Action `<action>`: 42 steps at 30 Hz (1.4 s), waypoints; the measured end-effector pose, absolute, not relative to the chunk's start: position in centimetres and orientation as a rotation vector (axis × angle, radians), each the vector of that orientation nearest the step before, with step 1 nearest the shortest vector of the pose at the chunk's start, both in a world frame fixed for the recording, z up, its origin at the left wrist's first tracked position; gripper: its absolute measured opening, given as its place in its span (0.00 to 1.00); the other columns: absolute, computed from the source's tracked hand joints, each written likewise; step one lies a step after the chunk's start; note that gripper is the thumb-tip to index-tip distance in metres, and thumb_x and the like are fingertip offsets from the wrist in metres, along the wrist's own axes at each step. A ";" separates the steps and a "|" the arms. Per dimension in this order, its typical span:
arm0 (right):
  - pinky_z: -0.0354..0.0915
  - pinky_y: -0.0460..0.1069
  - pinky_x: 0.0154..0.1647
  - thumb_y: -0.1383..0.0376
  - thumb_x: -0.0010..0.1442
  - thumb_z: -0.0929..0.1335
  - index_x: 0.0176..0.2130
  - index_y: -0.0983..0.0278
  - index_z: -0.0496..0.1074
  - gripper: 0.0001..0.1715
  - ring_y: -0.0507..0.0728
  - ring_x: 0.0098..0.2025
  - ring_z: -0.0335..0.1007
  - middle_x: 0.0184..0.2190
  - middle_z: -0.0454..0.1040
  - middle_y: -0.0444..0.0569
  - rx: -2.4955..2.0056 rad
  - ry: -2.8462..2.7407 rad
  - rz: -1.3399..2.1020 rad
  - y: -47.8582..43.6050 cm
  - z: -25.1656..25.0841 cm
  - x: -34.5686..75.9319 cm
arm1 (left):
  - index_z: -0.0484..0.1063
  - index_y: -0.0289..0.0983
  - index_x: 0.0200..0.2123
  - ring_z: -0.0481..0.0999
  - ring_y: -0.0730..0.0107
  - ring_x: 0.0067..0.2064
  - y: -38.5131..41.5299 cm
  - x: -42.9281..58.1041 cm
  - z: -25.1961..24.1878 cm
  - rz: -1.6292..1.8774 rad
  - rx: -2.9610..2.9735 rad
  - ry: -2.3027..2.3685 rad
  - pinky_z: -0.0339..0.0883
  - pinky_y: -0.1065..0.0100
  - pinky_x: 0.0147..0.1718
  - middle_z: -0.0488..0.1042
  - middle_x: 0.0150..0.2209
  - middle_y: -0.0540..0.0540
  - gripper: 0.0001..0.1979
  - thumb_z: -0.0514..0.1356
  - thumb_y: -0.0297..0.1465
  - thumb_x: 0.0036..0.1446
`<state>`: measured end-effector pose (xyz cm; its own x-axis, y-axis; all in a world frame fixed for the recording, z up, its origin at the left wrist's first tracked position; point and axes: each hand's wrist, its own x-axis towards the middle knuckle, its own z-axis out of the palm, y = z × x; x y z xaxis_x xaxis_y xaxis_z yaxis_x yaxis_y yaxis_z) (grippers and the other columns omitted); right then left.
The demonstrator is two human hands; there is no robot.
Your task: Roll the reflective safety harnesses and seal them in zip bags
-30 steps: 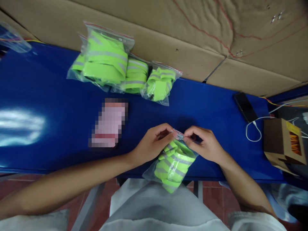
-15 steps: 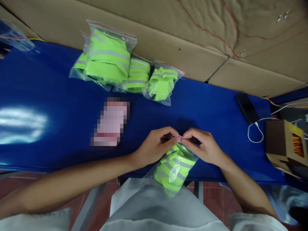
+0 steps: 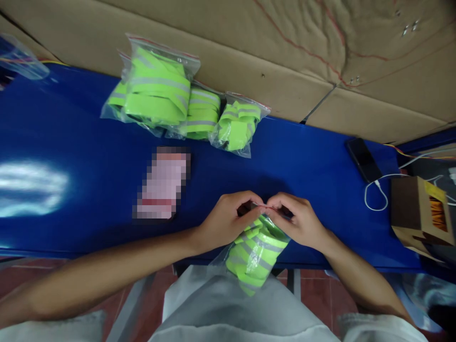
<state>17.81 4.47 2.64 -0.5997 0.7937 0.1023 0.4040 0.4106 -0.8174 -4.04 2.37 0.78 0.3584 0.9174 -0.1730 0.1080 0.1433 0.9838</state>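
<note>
Between my hands hangs a clear zip bag (image 3: 254, 259) filled with rolled neon yellow-green reflective strap, at the table's front edge above my lap. My left hand (image 3: 231, 216) pinches the bag's top edge between thumb and forefinger. Close beside it, my right hand (image 3: 299, 218) pinches the same edge, with the two sets of fingertips nearly touching. The bag tilts down to the left, and its lower end rests near my grey clothing. Part of the bag's mouth is hidden by my fingers.
Several zip bags of the same strap (image 3: 156, 90) lean along the back of the blue table (image 3: 89, 190). A phone with a blurred screen (image 3: 162, 183) lies at left. At right are a black phone (image 3: 363, 159) on a white cable and a cardboard box (image 3: 409, 209).
My right fingertips have shifted slightly left along the bag's edge, closer to my left hand. Both hands keep their pinch, and the whole view has moved a little.
</note>
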 end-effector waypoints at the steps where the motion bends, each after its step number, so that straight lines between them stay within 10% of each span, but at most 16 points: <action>1: 0.65 0.42 0.36 0.67 0.69 0.69 0.41 0.63 0.73 0.01 0.47 0.33 0.71 0.32 0.75 0.43 -1.015 -2.193 1.096 4.6 2.8 18.0 | 0.80 0.36 0.39 0.76 0.75 0.34 2.5 -4.1 0.9 0.786 1.303 1.059 0.67 0.75 0.34 0.81 0.34 0.50 0.11 0.63 0.38 0.65; 13: 0.63 0.43 0.26 0.53 0.65 0.73 0.41 0.63 0.81 0.16 0.48 0.26 0.68 0.28 0.78 0.45 -1.197 -1.839 1.319 7.6 2.2 20.6 | 0.84 0.36 0.39 0.82 0.66 0.41 4.9 -5.2 2.1 0.974 0.894 1.083 0.75 0.69 0.42 0.84 0.39 0.44 0.16 0.67 0.44 0.62; 20: 0.75 0.45 0.37 0.54 0.63 0.75 0.58 0.61 0.73 0.28 0.51 0.37 0.76 0.44 0.81 0.49 -0.914 -1.709 1.787 7.4 1.0 20.2 | 0.80 0.39 0.42 0.80 0.70 0.41 5.7 -5.6 2.0 1.225 0.753 1.018 0.76 0.70 0.44 0.82 0.40 0.47 0.15 0.66 0.44 0.63; 28: 0.77 0.50 0.40 0.53 0.65 0.74 0.53 0.62 0.75 0.22 0.55 0.38 0.78 0.42 0.81 0.50 -1.116 -1.473 1.562 7.6 0.2 19.5 | 0.51 0.44 0.70 0.76 0.63 0.58 5.0 -5.1 1.1 1.044 0.981 0.999 0.74 0.65 0.54 0.70 0.61 0.40 0.52 0.77 0.39 0.49; 33: 0.76 0.55 0.55 0.49 0.70 0.67 0.63 0.54 0.68 0.27 0.58 0.54 0.78 0.59 0.75 0.52 -0.980 -1.258 1.668 7.9 1.1 19.7 | 0.61 0.42 0.60 0.79 0.70 0.42 6.1 -5.5 1.7 1.200 1.072 0.989 0.78 0.72 0.34 0.75 0.50 0.44 0.35 0.72 0.41 0.55; 37: 0.75 0.57 0.58 0.52 0.73 0.63 0.66 0.54 0.64 0.26 0.58 0.58 0.76 0.63 0.71 0.53 -0.943 -1.304 1.728 7.8 1.3 19.8 | 0.58 0.41 0.64 0.80 0.61 0.51 11.7 -9.2 3.0 1.303 1.272 1.235 0.81 0.59 0.47 0.76 0.53 0.44 0.32 0.63 0.47 0.64; 42: 0.77 0.53 0.47 0.52 0.72 0.66 0.62 0.58 0.68 0.24 0.56 0.49 0.78 0.57 0.74 0.55 -1.051 -1.328 1.734 7.9 0.4 19.6 | 0.55 0.33 0.71 0.40 0.34 0.77 13.1 -12.0 4.6 1.347 1.940 1.728 0.36 0.39 0.75 0.47 0.76 0.35 0.50 0.73 0.47 0.53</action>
<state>19.55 7.92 0.42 -0.4234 0.8872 -0.1835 -0.0538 -0.2268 -0.9725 -11.97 13.13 4.63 -0.1081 0.8722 0.4770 0.6758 -0.2875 0.6788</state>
